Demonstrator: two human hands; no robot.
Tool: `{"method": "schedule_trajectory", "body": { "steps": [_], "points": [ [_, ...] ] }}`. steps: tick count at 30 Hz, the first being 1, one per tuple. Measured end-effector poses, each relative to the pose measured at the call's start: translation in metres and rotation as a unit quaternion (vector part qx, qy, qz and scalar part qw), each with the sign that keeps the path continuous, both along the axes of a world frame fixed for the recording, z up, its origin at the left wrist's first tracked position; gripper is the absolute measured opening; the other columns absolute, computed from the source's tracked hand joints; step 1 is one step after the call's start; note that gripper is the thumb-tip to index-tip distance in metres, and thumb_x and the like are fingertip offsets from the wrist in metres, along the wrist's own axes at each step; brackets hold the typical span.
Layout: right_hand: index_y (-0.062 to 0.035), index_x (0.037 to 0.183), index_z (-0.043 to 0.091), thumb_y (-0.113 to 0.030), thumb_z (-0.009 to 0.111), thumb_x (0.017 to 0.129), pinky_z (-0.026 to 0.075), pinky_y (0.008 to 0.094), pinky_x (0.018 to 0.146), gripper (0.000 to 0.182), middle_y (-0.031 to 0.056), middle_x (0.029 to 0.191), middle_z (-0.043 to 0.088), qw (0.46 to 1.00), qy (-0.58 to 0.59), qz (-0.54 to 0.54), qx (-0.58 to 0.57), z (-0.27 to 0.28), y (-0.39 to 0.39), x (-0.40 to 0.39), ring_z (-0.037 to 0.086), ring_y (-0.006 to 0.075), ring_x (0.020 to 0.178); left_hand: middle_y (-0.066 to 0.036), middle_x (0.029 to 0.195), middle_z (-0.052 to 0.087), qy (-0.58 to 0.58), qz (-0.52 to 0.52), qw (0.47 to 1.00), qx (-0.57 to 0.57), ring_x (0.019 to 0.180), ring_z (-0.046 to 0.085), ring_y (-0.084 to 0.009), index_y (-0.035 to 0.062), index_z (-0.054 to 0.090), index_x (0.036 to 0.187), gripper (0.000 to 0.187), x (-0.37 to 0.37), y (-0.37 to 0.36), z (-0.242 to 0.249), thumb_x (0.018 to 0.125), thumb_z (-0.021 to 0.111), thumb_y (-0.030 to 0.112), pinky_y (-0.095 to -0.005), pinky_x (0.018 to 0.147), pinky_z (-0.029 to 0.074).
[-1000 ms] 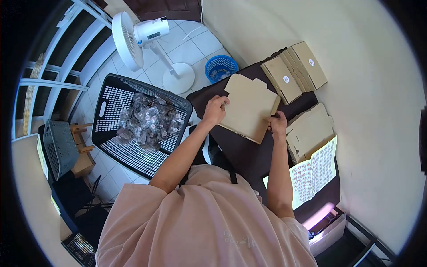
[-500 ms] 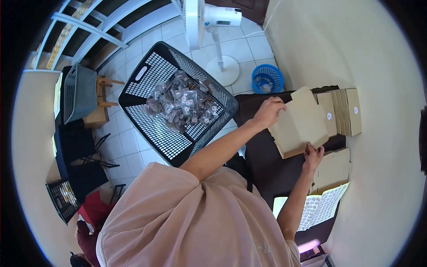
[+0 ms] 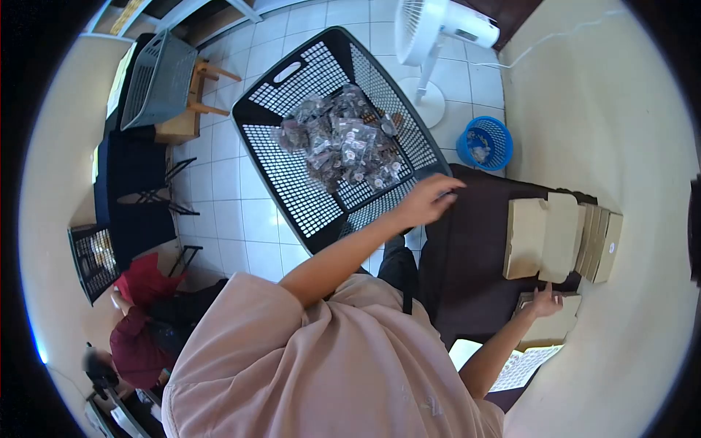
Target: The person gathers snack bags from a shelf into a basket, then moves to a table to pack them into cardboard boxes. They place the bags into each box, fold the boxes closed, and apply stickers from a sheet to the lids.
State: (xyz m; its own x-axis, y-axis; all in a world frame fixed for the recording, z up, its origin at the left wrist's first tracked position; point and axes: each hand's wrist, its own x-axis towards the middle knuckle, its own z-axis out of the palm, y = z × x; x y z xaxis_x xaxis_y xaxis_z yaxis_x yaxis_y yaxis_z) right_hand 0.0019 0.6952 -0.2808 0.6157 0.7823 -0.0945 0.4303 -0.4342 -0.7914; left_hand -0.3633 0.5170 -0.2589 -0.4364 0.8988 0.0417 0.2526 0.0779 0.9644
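My left hand (image 3: 429, 200) is over the right corner of a large black plastic basket (image 3: 398, 62), its fingers apart and nothing visible in them. Inside the basket lies a heap of small clear bags (image 3: 343, 142) with dark contents and round labels. On the dark-covered table, an unfolded brown cardboard box (image 3: 527, 237) sits with its flap raised. My right hand (image 3: 544, 301) is at the near edge of that box, fingertips on the flap; part of the grip is hidden.
Several folded cardboard boxes (image 3: 602, 244) stand against the wall. Flat cardboard (image 3: 555, 325) and printed sheets (image 3: 527, 367) lie nearer me. A white fan (image 3: 423, 33) and a blue bin (image 3: 500, 131) stand on the floor. Another person (image 3: 142, 347) is at the lower left.
The cardboard box has moved from between both my hands down to the table by the folded boxes. My left hand has let go and swung left to the basket. My view has shifted.
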Motion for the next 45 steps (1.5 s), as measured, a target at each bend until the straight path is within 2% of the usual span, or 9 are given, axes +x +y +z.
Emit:
{"method": "schedule_trajectory", "body": {
  "steps": [3, 10, 14, 17, 27, 32, 34, 37, 45],
  "points": [
    [0.0004, 0.114, 0.042, -0.006, 0.073, 0.077, 0.06, 0.0364, 0.064, 0.049, 0.0152, 0.109, 0.046, 0.987, -0.111, 0.1, 0.055, 0.009, -0.015, -0.006, 0.056, 0.0245, 0.09, -0.011, 0.092, 0.063, -0.005, 0.182, 0.983, -0.031, 0.082, 0.061, -0.0193, 0.0058, 0.06, 0.113, 0.031, -0.062, -0.088, -0.032, 0.083, 0.057, -0.004, -0.0301, 0.071, 0.05],
    [-0.0025, 0.089, 0.062, 0.0, 0.065, 0.083, 0.049, 0.0238, 0.064, 0.007, 0.0034, 0.084, 0.061, 0.873, 0.112, 0.472, 0.051, 0.041, -0.13, -0.244, 0.058, 0.0116, 0.076, -0.007, 0.086, 0.061, -0.066, 0.363, 0.926, -0.078, 0.076, 0.059, -0.012, 0.0024, 0.058, 0.113, 0.025, -0.16, -0.225, 0.0, 0.09, 0.052, -0.002, -0.0262, 0.068, 0.049],
    [0.0004, 0.084, 0.067, -0.01, 0.072, 0.081, 0.045, 0.0216, 0.055, 0.012, 0.0006, 0.069, 0.063, 0.775, 0.107, 0.602, -0.158, -0.022, -0.21, -0.387, 0.057, 0.0071, 0.062, -0.005, 0.085, 0.059, -0.136, 0.391, 0.909, -0.045, 0.078, 0.058, -0.0111, 0.0, 0.057, 0.112, 0.021, -0.184, -0.262, 0.021, 0.093, 0.05, 0.0, -0.0255, 0.072, 0.049],
    [-0.0024, 0.082, 0.067, -0.012, 0.072, 0.076, 0.051, 0.0351, 0.064, 0.013, 0.0139, 0.073, 0.067, 0.704, 0.02, 0.708, -0.049, -0.078, -0.252, -0.477, 0.067, 0.0274, 0.068, -0.005, 0.084, 0.058, -0.151, 0.401, 0.903, -0.016, 0.078, 0.058, -0.0111, -0.0001, 0.057, 0.112, 0.02, -0.194, -0.297, 0.026, 0.093, 0.049, 0.001, -0.0254, 0.07, 0.048],
    [-0.0054, 0.081, 0.067, -0.042, 0.078, 0.065, 0.051, 0.0379, 0.071, 0.041, 0.0119, 0.078, 0.068, 0.717, -0.142, 0.659, -0.174, -0.244, -0.293, -0.596, 0.065, 0.0305, 0.071, -0.005, 0.081, 0.061, -0.094, 0.496, 0.857, -0.099, 0.076, 0.06, -0.0127, 0.0001, 0.057, 0.112, 0.02, -0.216, -0.425, 0.057, 0.093, 0.051, 0.004, -0.0255, 0.066, 0.047],
    [-0.003, 0.082, 0.059, -0.002, 0.067, 0.08, 0.043, 0.0225, 0.053, 0.008, 0.0032, 0.068, 0.058, 0.69, 0.373, 0.459, -0.417, -0.113, -0.29, -0.595, 0.052, 0.0112, 0.055, -0.007, 0.092, 0.062, -0.003, 0.419, 0.899, -0.126, 0.082, 0.061, -0.0146, 0.0029, 0.058, 0.112, 0.026, -0.231, -0.398, 0.057, 0.086, 0.059, -0.001, -0.0271, 0.069, 0.049],
    [-0.0022, 0.079, 0.059, -0.008, 0.068, 0.081, 0.042, 0.0229, 0.051, 0.011, 0.0032, 0.066, 0.057, 0.648, 0.464, 0.443, -0.41, -0.041, -0.291, -0.58, 0.053, 0.0105, 0.057, -0.011, 0.106, 0.061, 0.094, 0.329, 0.932, -0.118, 0.099, 0.058, -0.0252, 0.0054, 0.06, 0.114, 0.042, -0.241, -0.361, 0.074, 0.075, 0.073, 0.0, -0.0324, 0.075, 0.05],
    [-0.0026, 0.078, 0.058, -0.007, 0.066, 0.083, 0.042, 0.0246, 0.052, 0.01, 0.0036, 0.068, 0.057, 0.594, 0.531, 0.403, -0.449, 0.041, -0.289, -0.548, 0.052, 0.0111, 0.058, -0.013, 0.123, 0.056, 0.185, 0.224, 0.954, -0.07, 0.117, 0.05, -0.0304, 0.0061, 0.059, 0.119, 0.058, -0.247, -0.309, 0.101, 0.065, 0.081, 0.007, -0.041, 0.099, 0.041],
    [-0.0021, 0.078, 0.059, -0.011, 0.065, 0.087, 0.04, 0.0267, 0.054, 0.014, 0.0031, 0.068, 0.056, 0.567, 0.641, 0.343, -0.388, 0.159, -0.298, -0.486, 0.05, 0.0109, 0.058, -0.014, 0.09, 0.068, 0.048, 0.122, 0.988, 0.078, 0.083, 0.067, -0.025, -0.0015, 0.069, 0.086, 0.01, -0.241, -0.26, 0.135, 0.077, 0.066, -0.004, -0.031, 0.074, 0.051]
  ]
}}
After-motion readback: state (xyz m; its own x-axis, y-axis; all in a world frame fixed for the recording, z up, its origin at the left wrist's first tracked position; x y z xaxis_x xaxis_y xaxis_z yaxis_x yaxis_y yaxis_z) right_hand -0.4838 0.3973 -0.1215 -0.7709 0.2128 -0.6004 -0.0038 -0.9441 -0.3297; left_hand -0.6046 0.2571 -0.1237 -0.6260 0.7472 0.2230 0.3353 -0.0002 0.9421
